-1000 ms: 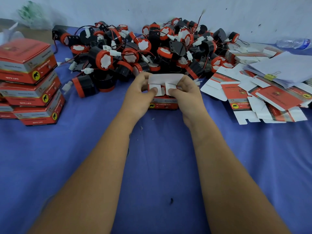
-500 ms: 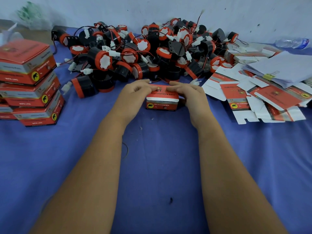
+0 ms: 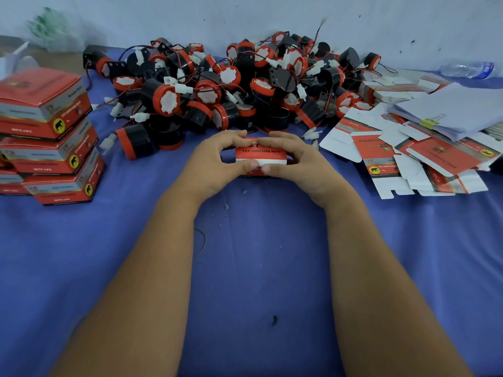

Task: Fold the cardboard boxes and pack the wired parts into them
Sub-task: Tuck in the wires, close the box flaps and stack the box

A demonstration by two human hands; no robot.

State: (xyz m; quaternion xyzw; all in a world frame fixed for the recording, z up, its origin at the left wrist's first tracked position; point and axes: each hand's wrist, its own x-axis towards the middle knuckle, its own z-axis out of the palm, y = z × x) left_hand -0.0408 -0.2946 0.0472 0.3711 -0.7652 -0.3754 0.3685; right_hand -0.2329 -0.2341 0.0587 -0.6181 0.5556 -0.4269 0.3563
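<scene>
At frame center, a red box point(image 3: 260, 156) sat on the blue table point(image 3: 245, 268), gripped between the left hand point(image 3: 215, 164) and right hand point(image 3: 298, 161), thumbs curled against its near side.

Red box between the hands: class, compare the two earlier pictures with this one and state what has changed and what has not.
The red box had its white flaps up a second ago; they are now folded shut and its printed face shows. The left hand and right hand have shifted from pressing flaps to gripping the closed box by its ends. The pile of wired parts, stacked boxes and flat cartons stayed put.
</scene>
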